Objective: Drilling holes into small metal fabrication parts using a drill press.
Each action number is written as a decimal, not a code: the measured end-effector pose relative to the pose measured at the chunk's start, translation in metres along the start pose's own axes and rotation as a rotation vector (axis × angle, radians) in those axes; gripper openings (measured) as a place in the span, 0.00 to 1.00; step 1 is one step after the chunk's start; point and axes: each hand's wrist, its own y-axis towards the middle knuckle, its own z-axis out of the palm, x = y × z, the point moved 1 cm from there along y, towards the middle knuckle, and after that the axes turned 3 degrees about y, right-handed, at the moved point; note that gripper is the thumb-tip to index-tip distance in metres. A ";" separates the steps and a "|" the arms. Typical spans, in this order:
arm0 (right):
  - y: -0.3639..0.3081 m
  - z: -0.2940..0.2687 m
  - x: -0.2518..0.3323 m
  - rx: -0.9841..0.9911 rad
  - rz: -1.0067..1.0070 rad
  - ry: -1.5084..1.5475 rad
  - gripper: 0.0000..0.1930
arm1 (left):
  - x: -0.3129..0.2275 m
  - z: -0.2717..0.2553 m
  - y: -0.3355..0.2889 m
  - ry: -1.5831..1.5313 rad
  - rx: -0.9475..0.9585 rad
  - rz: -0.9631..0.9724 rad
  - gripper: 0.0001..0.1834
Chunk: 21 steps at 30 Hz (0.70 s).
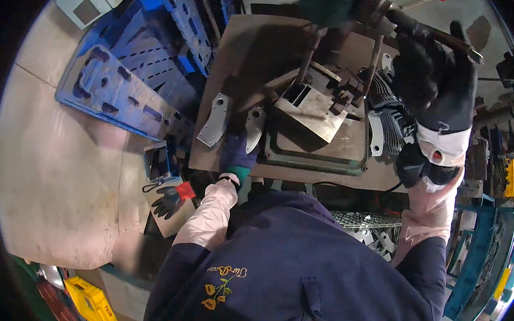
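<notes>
My left hand (238, 153), in a dark blue glove, is at the near edge of the work table. Its fingers close on a flat grey metal plate (254, 128) with a hole at one end, though they are partly hidden. A similar metal plate (215, 121) lies just left of it. On the right, my right hand (430, 77) in a black glove is up at the lever (447, 40) of a green bench machine (328, 6), apparently gripping it. Below the machine's head, a metal fixture block (311, 112) sits on the green base (304, 158).
Rows of stacked metal plates (391, 130) stand right of the machine base. Blue plastic pallets (126, 91) lean at the left. A black glove with a red cuff (172, 201) lies near a small dark box (160, 161). Below the table edge is a wire basket (365, 220) beside metal parts.
</notes>
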 end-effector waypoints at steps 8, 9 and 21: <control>-0.083 -0.265 -0.036 -0.683 -0.243 -1.188 0.20 | 0.022 0.034 -0.009 0.021 0.010 -0.036 0.37; -0.097 -0.296 -0.050 -0.759 -0.106 -1.422 0.20 | 0.039 0.053 -0.015 0.015 -0.018 -0.052 0.37; -0.161 -0.376 -0.241 -0.986 0.546 -2.038 0.22 | 0.002 -0.011 -0.001 0.097 0.041 0.001 0.44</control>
